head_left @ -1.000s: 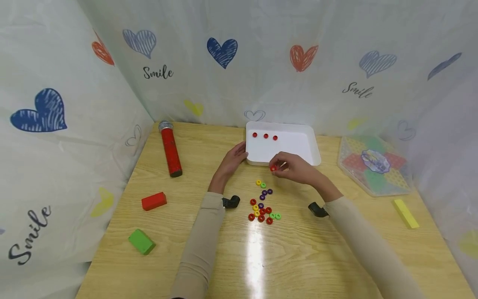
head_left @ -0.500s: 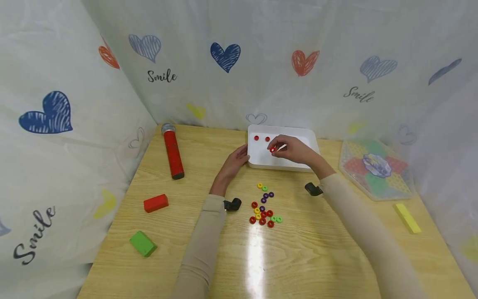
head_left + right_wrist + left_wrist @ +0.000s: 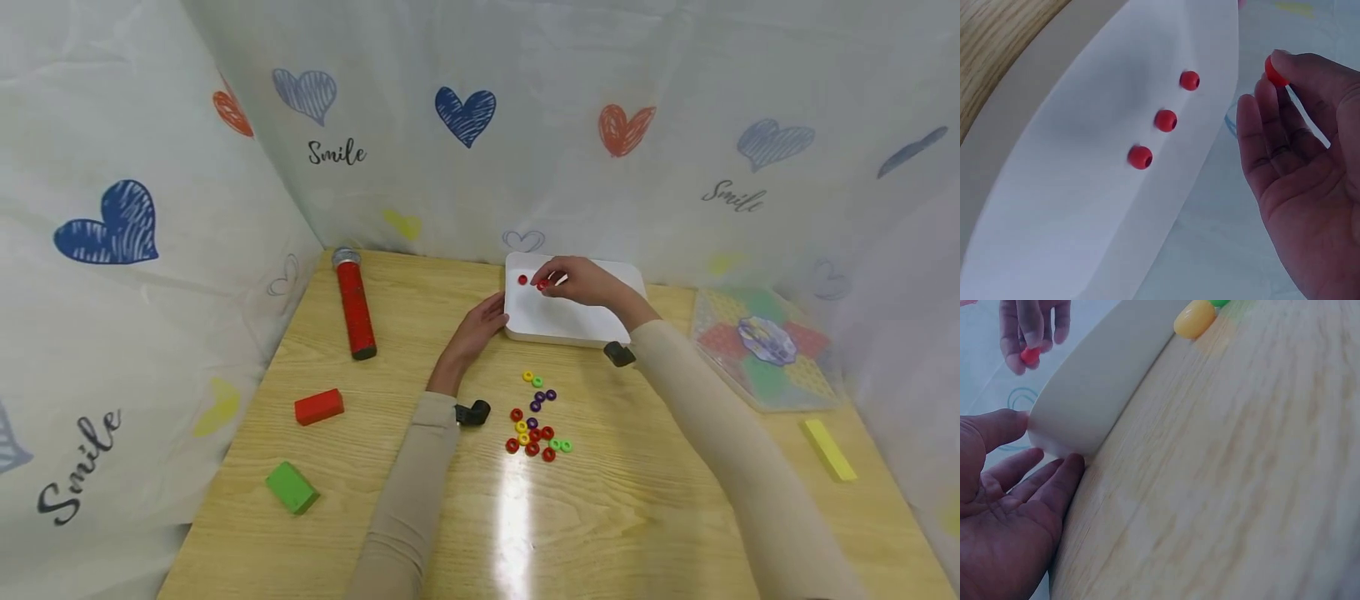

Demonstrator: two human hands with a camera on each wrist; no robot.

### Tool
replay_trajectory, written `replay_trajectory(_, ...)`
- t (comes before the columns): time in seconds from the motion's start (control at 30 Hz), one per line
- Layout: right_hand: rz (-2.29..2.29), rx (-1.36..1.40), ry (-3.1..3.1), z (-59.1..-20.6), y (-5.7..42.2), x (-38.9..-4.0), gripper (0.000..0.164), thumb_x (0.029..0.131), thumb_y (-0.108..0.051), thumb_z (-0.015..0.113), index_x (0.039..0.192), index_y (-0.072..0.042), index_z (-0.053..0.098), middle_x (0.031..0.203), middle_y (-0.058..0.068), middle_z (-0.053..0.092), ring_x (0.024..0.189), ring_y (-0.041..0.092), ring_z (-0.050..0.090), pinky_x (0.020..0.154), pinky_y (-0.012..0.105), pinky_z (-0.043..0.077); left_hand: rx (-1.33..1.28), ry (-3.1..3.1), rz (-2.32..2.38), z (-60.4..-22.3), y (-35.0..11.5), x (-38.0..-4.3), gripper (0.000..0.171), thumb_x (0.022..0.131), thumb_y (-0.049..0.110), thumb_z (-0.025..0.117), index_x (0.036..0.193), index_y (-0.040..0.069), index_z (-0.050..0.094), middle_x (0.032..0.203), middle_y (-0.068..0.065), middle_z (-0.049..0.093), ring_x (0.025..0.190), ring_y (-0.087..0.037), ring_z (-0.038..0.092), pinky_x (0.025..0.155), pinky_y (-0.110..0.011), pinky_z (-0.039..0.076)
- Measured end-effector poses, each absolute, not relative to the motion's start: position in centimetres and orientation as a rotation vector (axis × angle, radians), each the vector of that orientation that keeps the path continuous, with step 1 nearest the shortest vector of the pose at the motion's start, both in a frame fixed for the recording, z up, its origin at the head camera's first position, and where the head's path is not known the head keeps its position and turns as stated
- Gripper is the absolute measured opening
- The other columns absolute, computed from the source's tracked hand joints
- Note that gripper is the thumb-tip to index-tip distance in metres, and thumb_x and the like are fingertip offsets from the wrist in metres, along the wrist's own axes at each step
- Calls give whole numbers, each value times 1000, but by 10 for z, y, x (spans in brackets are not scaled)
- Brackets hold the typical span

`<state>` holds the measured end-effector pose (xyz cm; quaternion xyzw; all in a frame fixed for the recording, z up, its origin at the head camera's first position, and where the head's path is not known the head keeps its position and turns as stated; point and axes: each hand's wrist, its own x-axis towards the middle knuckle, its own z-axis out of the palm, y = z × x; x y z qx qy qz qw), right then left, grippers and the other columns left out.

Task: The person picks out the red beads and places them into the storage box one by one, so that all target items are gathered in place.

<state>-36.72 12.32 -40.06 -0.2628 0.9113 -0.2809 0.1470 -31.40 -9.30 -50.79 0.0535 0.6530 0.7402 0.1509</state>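
Observation:
My right hand [image 3: 581,282] is over the white tray [image 3: 570,322], pinching a red bead [image 3: 1275,72] between thumb and fingertips. Three red beads [image 3: 1165,120] lie in a row inside the tray in the right wrist view; the hand partly covers that row in the head view. At the tray's left end, my left hand [image 3: 477,329] touches the outer wall with thumb and fingertips, its fingers fairly straight, as the left wrist view shows. On the table in front of the tray lie loose red beads [image 3: 532,449], purple beads [image 3: 536,406], yellow beads [image 3: 528,376] and green beads [image 3: 566,447].
To the left lie a red microphone-shaped tube [image 3: 355,308], a red block [image 3: 319,407] and a green block [image 3: 292,487]. A patterned clear case [image 3: 767,346] and a yellow block [image 3: 828,450] are on the right. Curtains with printed hearts stand behind and beside the table.
My right hand has carried the red bead from the tray's front edge inward and away from me, over the tray. The left hand stays against the tray's left end. The head view has shifted slightly.

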Motion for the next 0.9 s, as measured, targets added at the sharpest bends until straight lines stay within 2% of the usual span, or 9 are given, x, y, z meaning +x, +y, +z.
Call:
replay_trajectory(0.2,-738,-746,2597,-407,118,-385,28,91,-8,66,119,-3,65,117,10,64,108,28,58,98,46,49,179,1884,2131,-511,-93,-314,53,101,9,49,151,10,33,153,-7,36,140,-18,36,112,-32,37)
replay_trajectory(0.43,-643,-596,2581,-413,113,-402,26,93,-10,64,118,-7,67,118,9,63,105,27,57,94,42,52,205,1875,2134,-512,-95,-315,53,101,9,49,151,10,31,154,-8,36,140,-19,35,113,-32,37)
replay_trajectory(0.63,-543,-596,2580,-419,111,-412,24,92,-9,64,116,-10,69,116,9,64,104,26,55,92,41,51,208,1846,2142,-511,-95,-314,54,101,9,48,152,10,29,155,-10,32,142,-21,33,115,-34,34)
replay_trajectory(0.9,-438,-686,2580,-433,106,-418,21,91,-4,63,110,-9,70,109,9,64,104,26,52,100,41,45,183,1881,2126,-509,-95,-313,54,101,11,50,151,11,31,153,-9,36,140,-19,36,113,-31,36)
